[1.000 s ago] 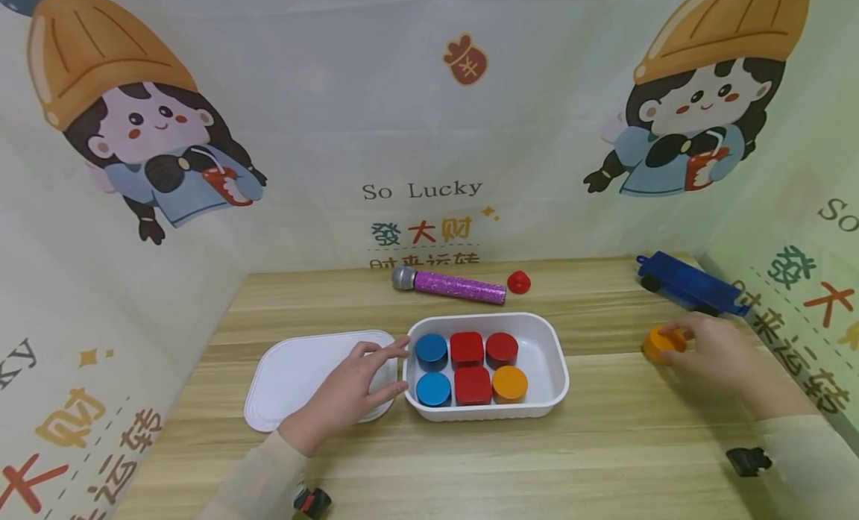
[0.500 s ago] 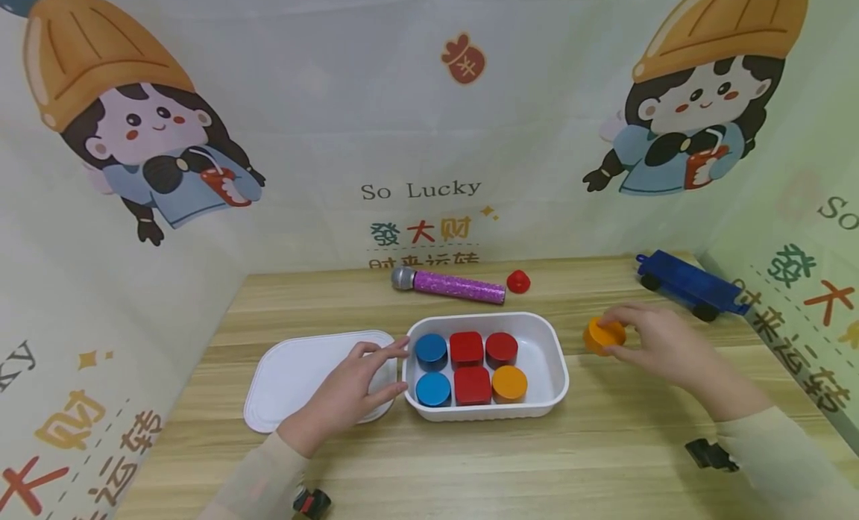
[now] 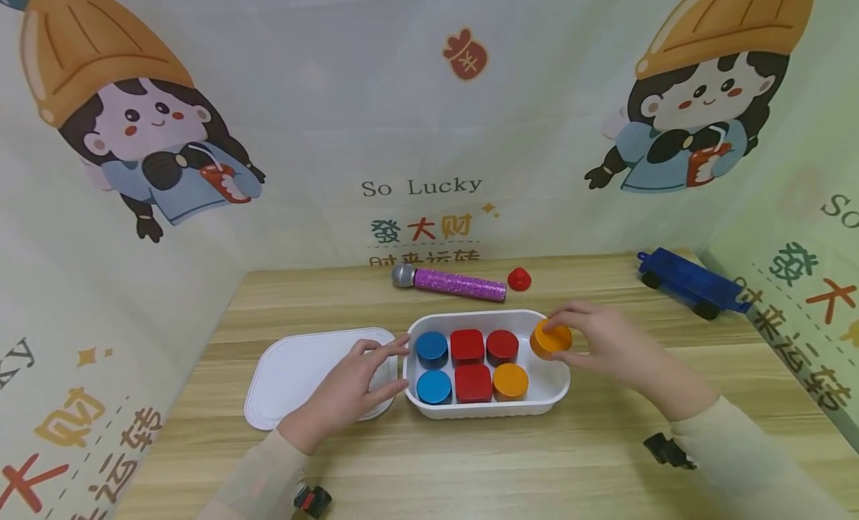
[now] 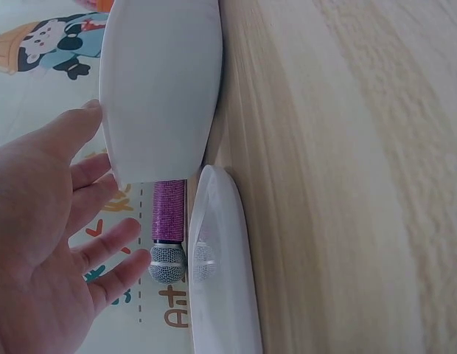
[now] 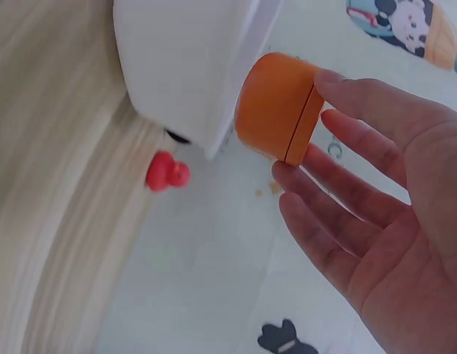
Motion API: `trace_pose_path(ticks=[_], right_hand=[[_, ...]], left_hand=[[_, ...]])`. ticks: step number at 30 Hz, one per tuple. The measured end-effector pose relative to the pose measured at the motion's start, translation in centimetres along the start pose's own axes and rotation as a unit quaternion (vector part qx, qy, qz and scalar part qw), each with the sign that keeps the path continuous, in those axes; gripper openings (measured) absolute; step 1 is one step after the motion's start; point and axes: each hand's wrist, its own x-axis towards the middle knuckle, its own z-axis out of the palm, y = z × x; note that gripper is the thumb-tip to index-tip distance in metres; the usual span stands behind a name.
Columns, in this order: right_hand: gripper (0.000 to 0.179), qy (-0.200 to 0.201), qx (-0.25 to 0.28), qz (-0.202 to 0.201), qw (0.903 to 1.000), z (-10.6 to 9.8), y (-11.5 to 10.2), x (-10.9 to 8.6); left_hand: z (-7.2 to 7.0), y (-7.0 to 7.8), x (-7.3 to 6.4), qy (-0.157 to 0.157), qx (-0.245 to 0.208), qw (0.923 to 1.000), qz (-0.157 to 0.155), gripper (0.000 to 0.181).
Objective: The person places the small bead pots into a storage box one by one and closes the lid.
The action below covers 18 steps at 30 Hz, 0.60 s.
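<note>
My right hand (image 3: pixel 614 352) pinches an orange round block (image 3: pixel 551 339) between thumb and fingers, over the right end of a white oblong box (image 3: pixel 549 409). In the right wrist view the orange block (image 5: pixel 276 109) shows a thin seam near its top, and it overlaps the box's rim. Inside the box sit two blue round blocks (image 3: pixel 432 350), two red square blocks (image 3: pixel 473 384), a red round block (image 3: pixel 502 347) and another orange round block (image 3: pixel 510 382). My left hand (image 3: pixel 349 389) touches the box's left rim with fingers spread and relaxed, partly above a white lid (image 3: pixel 295 371).
Behind the box lie a purple glittery microphone (image 3: pixel 459 285) and a small red knobbed piece (image 3: pixel 520 279). A blue toy wagon (image 3: pixel 693 283) stands at the back right, near the side curtain. Printed cloth (image 3: pixel 322 95) surrounds the wooden table (image 3: pixel 470 468).
My right hand has carried the orange block leftward from the table near the blue wagon to above the box's right end. The left hand has stayed at the box's left rim.
</note>
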Motion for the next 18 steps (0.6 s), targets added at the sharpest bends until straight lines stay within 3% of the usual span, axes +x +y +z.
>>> trace_pose_path(ticks=[6, 18], right_hand=[[0.029, -0.017, -0.011, -0.037, 0.9991, 1.4, -0.4, 0.5], [0.029, -0.029, -0.027, -0.064, 0.9971, 3.6, 0.5, 1.3]], left_hand=[[0.0, 0.0, 0.0, -0.002, -0.001, 1.0, 0.0, 0.059], [0.1, 0.0, 0.1, 0.0, -0.003, 1.0, -0.001, 0.059]])
